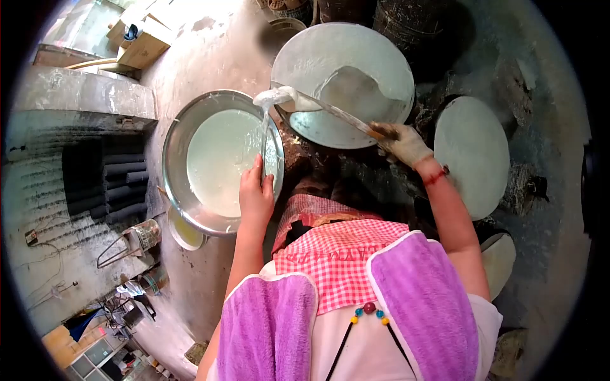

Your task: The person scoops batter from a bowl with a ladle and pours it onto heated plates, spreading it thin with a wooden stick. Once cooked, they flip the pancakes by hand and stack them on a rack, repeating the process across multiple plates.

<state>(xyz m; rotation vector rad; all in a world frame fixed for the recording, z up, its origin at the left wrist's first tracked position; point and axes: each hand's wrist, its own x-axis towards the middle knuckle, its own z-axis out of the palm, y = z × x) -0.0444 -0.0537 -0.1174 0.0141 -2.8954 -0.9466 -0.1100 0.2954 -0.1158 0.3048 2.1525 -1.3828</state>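
Observation:
My right hand, in a pale, stained work glove, grips a long wooden-handled tool that slants left across the near edge of a large round pan. Thick white batter coats the tool's far end. My bare left hand is closed round a slim, pale-handled utensil, held upright beneath that coated end. It is over the right rim of a wide metal basin, which holds white liquid. A whitish layer covers part of the pan, with a greyer patch in its middle.
Two pale round surfaces, one large and one smaller, lie to the right. A yellowish bowl sits partly under the basin. Dark stacked blocks and a bucket stand left. A cardboard box is at upper left.

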